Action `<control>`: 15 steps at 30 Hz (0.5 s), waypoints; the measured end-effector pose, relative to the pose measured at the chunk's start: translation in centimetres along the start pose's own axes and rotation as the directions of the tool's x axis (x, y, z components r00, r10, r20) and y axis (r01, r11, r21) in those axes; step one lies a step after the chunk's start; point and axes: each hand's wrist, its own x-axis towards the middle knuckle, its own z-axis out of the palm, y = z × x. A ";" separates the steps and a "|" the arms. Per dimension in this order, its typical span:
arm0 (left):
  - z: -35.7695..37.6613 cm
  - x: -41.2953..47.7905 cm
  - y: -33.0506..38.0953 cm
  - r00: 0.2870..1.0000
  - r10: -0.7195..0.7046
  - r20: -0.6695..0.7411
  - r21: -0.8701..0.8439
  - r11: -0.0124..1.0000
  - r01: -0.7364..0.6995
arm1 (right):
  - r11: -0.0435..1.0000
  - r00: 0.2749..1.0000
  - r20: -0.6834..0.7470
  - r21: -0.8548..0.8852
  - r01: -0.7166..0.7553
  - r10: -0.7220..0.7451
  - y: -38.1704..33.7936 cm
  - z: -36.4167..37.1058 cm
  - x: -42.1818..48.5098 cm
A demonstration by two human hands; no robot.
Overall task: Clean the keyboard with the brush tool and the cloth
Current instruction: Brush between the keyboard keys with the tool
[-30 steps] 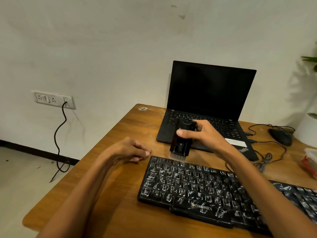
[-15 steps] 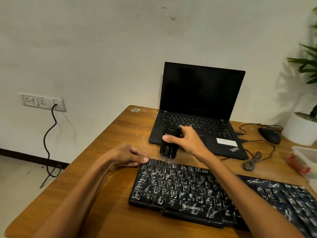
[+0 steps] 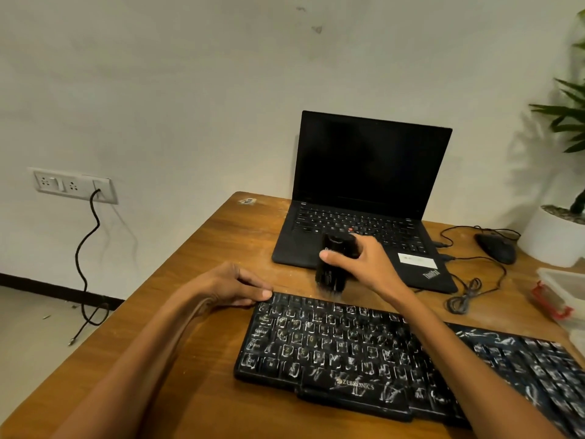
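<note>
Two hands over the table [image 3: 221,242]: R hand [image 3: 364,264] has fingers wrapped round the black brush tool [image 3: 327,275], upright, bristles down at the far edge of the keyboard [image 3: 348,350], just in front of the laptop [image 3: 373,172]. L hand [image 3: 234,285] rests on table, fingers loosely curled & holding nothing, thumb at keyboard's far-left corner.
</note>
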 end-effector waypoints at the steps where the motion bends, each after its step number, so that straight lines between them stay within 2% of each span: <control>1: 0.0 0.0 0.0 1.000 0.000 -0.002 -0.005 1.000 0.000 | 0.998 1.000 -0.022 0.060 0.013 -0.012 0.2 -0.1 0.0; 3: 0.0 0.0 -0.1 1.000 -0.002 0.003 -0.008 1.000 0.002 | 0.986 0.999 0.025 0.164 -0.034 0.030 0.2 0.2 0.0; 5: -0.1 0.0 -0.1 1.000 -0.007 0.015 -0.011 1.000 0.007 | 0.999 0.997 0.074 0.020 -0.026 0.025 0.1 0.7 0.0; 7: -0.3 0.0 -0.1 1.000 -0.020 0.017 -0.026 0.999 0.020 | 0.984 0.997 0.000 -0.159 0.076 -0.077 -0.4 0.6 0.6; 8: -0.5 0.0 -0.1 0.999 -0.032 0.016 -0.045 0.998 0.033 | 0.985 0.994 -0.024 -0.141 0.100 -0.104 -1.0 0.6 0.8; 9: -0.6 0.0 -0.3 0.999 -0.044 0.020 -0.064 0.997 0.045 | 0.993 0.994 -0.016 -0.047 0.112 -0.112 -1.6 0.8 0.8; 11: -0.8 0.0 -0.3 0.998 -0.052 0.027 -0.090 0.994 0.054 | 0.987 0.991 0.075 0.126 0.098 -0.108 -2.7 1.9 0.7; 15: -0.7 -0.1 -0.4 0.998 -0.056 0.011 -0.108 0.993 0.057 | 0.984 0.943 0.286 -0.006 0.179 -0.170 -2.8 4.7 -0.1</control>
